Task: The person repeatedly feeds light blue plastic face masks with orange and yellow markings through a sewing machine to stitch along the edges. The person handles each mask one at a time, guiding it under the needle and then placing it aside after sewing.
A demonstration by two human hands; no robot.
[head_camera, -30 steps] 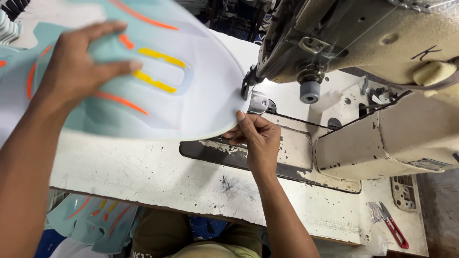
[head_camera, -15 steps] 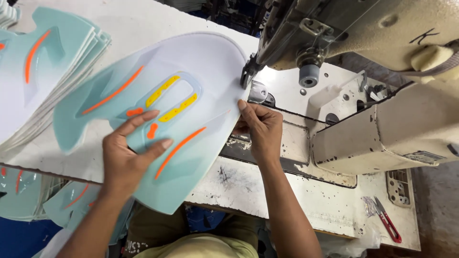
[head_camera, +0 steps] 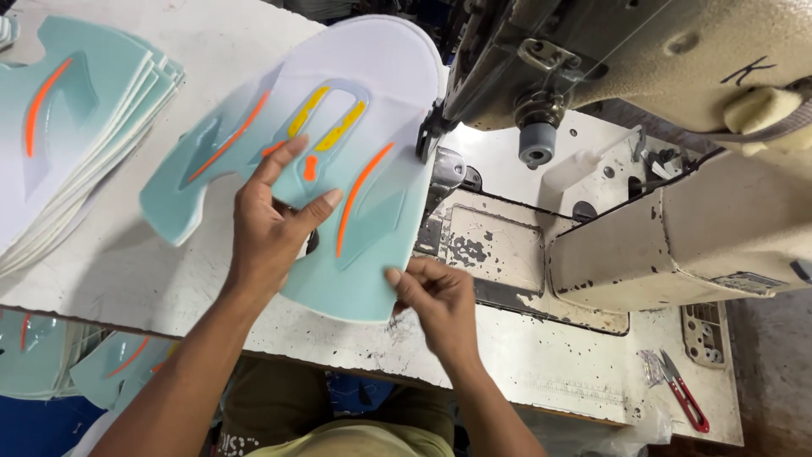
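Observation:
A flat teal and white shoe-upper panel [head_camera: 372, 93] with orange and yellow stripes lies on the white sewing table [head_camera: 127, 271], its right edge against the presser foot [head_camera: 433, 140] of a beige sewing machine [head_camera: 660, 68]. My left hand [head_camera: 275, 224] presses flat on the middle of the panel, fingers spread. At the panel's lower right edge, my right hand [head_camera: 436, 296] pinches the rim between thumb and fingers.
A stack of matching teal panels [head_camera: 68, 127] lies at the table's left. More panels [head_camera: 110, 368] sit below the table's front edge. Red-handled thread snips [head_camera: 681, 393] lie at the table's right front corner. The machine's metal plate [head_camera: 491, 245] is right of the panel.
The panel has turned and slid further right towards the needle. My left hand moved up onto its middle; my right hand dropped from the needle area to the panel's lower edge.

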